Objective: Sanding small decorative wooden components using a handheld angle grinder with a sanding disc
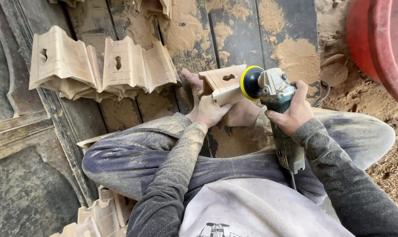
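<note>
Sanding is underway: my left hand [210,112] is gripping the wooden block [223,83] while my right hand [293,112], clenching the grinder [275,94], is pressing its disc [250,82] beside it; next probably turning the block.

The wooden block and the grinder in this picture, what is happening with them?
A person sits on dusty floorboards and sands a carved wooden block. The left hand steadies the block from below, near a bare foot. The right hand grips a handheld grinder, and its yellow-rimmed disc is pressed against the end of the block. Similar carved blocks lie in a row to the left, and sawdust covers the boards.
</note>
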